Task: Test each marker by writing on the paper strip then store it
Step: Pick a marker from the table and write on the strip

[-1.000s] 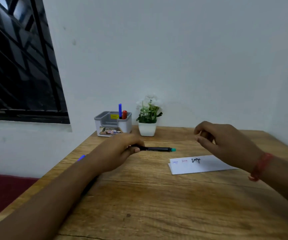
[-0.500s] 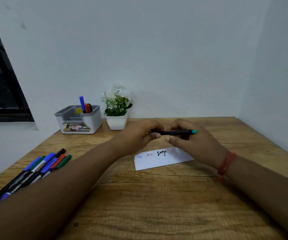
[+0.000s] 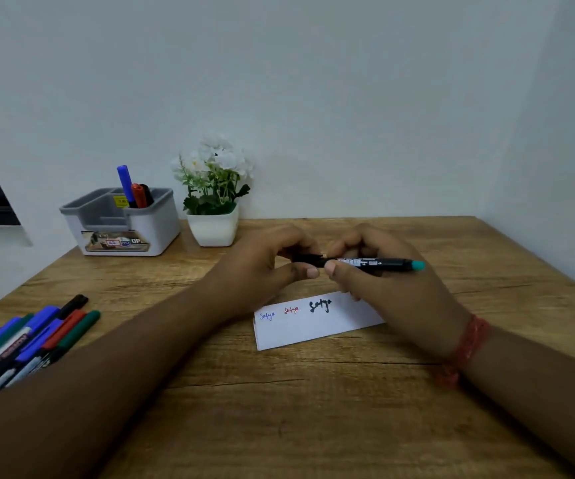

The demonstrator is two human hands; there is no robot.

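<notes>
- Wooden counter (image 3: 313, 409) stands in a corner of white walls, with a dark window at the far left edge.
- Paper strip (image 3: 317, 321) lies near the middle of the counter, partly under the right hand. It carries 3 written words: blue, red, then black, so I judge 3 markers are tested already.
- Grey-white organizer (image 3: 120, 221) stands at the back left, just beside a small potted plant (image 3: 214, 195). In its back compartment stand 3 stored markers (image 3: 135, 190): blue, red, black. This matches the 3 words.
- Marker in hand (image 3: 365, 262) is black with a teal end, held level above the counter, just behind the strip.
- Left hand (image 3: 261, 267) pinches one end of it, prob. the cap; right hand (image 3: 382, 281) has its fingers curled round the barrel. Both hands hold the marker, neither is free.
- I judge the step is uncapping marker no. 4; if the cap is off or not, I cannot tell.
- Pile of markers (image 3: 33, 344) lies at the left edge of the counter, approx. 6 or more, the count is not clear. These are left to test & store.
- So the task is in its early part: 3 done, 1 in hand, the pile waiting.
</notes>
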